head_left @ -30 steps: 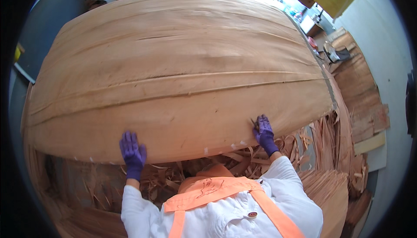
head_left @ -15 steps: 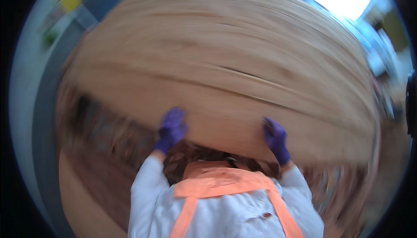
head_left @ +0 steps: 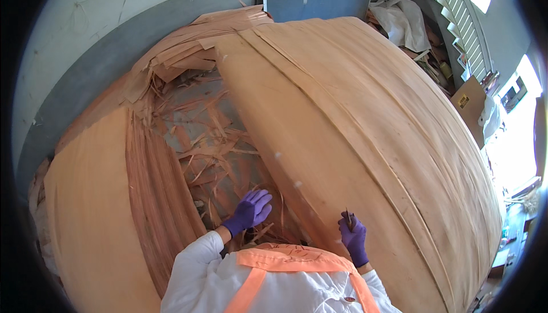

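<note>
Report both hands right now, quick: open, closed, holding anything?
Left hand: open, fingers extended, no object visible in it.
Right hand: closed around a small dark tool.

Wood strips [head_left: 217, 148] across grey floor [head_left: 200, 90]
</note>
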A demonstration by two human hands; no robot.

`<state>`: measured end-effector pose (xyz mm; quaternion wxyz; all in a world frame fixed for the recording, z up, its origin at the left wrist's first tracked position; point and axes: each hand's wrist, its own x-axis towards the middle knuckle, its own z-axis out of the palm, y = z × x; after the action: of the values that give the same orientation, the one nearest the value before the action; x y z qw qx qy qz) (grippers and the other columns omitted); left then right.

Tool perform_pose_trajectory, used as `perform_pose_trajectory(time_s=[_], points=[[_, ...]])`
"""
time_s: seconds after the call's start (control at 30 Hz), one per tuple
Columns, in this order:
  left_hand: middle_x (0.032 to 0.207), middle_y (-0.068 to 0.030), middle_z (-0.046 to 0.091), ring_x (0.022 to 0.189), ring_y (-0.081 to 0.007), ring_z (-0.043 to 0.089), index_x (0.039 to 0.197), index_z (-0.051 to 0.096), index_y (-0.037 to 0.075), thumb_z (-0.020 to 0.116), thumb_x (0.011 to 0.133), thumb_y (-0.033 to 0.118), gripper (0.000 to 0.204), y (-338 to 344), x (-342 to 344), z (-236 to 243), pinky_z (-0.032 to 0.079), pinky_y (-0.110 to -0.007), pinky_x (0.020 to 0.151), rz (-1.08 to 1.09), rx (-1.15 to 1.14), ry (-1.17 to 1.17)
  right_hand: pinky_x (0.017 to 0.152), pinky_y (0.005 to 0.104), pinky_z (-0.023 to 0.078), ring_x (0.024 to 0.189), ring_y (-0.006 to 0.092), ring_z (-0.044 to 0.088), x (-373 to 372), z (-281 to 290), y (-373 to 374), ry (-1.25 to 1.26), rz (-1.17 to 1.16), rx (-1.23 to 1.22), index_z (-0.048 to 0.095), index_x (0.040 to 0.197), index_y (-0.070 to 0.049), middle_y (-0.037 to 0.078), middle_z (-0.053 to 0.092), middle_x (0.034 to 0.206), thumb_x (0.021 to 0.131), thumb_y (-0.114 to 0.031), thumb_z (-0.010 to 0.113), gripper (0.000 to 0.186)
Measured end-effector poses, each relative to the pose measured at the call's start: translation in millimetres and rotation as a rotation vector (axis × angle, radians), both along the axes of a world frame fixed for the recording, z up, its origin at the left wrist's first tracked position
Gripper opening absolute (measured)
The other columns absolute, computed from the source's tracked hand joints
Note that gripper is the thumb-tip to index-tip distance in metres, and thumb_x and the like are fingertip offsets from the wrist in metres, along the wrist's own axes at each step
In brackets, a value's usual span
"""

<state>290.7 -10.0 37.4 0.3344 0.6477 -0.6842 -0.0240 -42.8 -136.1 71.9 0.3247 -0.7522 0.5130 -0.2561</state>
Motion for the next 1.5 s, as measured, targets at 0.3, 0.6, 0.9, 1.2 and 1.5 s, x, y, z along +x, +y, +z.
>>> perform_pose_trajectory(time_s=[0.3, 0.6, 0.9, 1.2, 1.5], points=[[0.114, -0.0184, 0.059, 0.101, -0.0368, 0.058, 0.111, 0.059, 0.003, 0.061, 0.085, 0.019, 0.031, 1, 180, -7, 0.045, -0.044, 0.089, 0.159, 0.076, 0.088, 0.053, 0.0238, 0.046, 0.059, 0.0072, 0.057, 201, 7, -91, -0.243, -0.081, 0.164, 0.064, 0.103, -0.004, 0.000, 0.062, 0.071, 0.089, -0.009, 0.057, 0.016], [0.120, -0.0207, 0.056, 0.108, -0.0388, 0.054, 0.116, 0.057, 0.002, 0.060, 0.085, 0.024, 0.037, -125, 293, 8, 0.041, -0.048, 0.096, 0.082, 0.071, -0.016, 0.068, 0.0391, 0.051, 0.083, 0.0341, 0.064, 311, 33, -203, 0.120, -0.100, -0.363, 0.061, 0.111, -0.009, 0.016, 0.064, 0.096, 0.083, -0.016, 0.064, 0.029], [0.131, -0.0233, 0.044, 0.116, -0.0428, 0.046, 0.126, 0.047, 0.001, 0.059, 0.083, 0.028, 0.052, -284, 407, 28, 0.038, -0.051, 0.096, 0.108, 0.053, -0.230, 0.065, 0.0435, 0.051, 0.079, 0.0328, 0.062, 409, 40, -307, 0.670, 0.053, -0.230, 0.054, 0.104, -0.012, 0.012, 0.058, 0.094, 0.079, -0.009, 0.060, 0.026], [0.143, -0.0241, 0.034, 0.131, -0.0434, 0.033, 0.134, 0.040, 0.000, 0.057, 0.084, 0.032, 0.062, -391, 469, -12, 0.027, -0.056, 0.106, 0.092, -0.010, -0.308, 0.056, 0.0407, 0.049, 0.068, 0.0274, 0.061, 363, 58, -353, 0.849, -0.115, -0.485, 0.054, 0.094, -0.017, 0.008, 0.057, 0.085, 0.079, -0.014, 0.057, 0.015], [0.142, -0.0340, 0.027, 0.134, -0.0501, 0.024, 0.136, 0.036, -0.005, 0.054, 0.087, 0.041, 0.069, -383, 448, 6, 0.021, -0.056, 0.109, -0.174, 0.117, -0.131, 0.071, 0.0423, 0.051, 0.087, 0.0349, 0.063, 342, 47, -379, 0.606, -0.659, -0.516, 0.060, 0.112, -0.005, 0.019, 0.065, 0.098, 0.087, -0.015, 0.059, 0.027]])
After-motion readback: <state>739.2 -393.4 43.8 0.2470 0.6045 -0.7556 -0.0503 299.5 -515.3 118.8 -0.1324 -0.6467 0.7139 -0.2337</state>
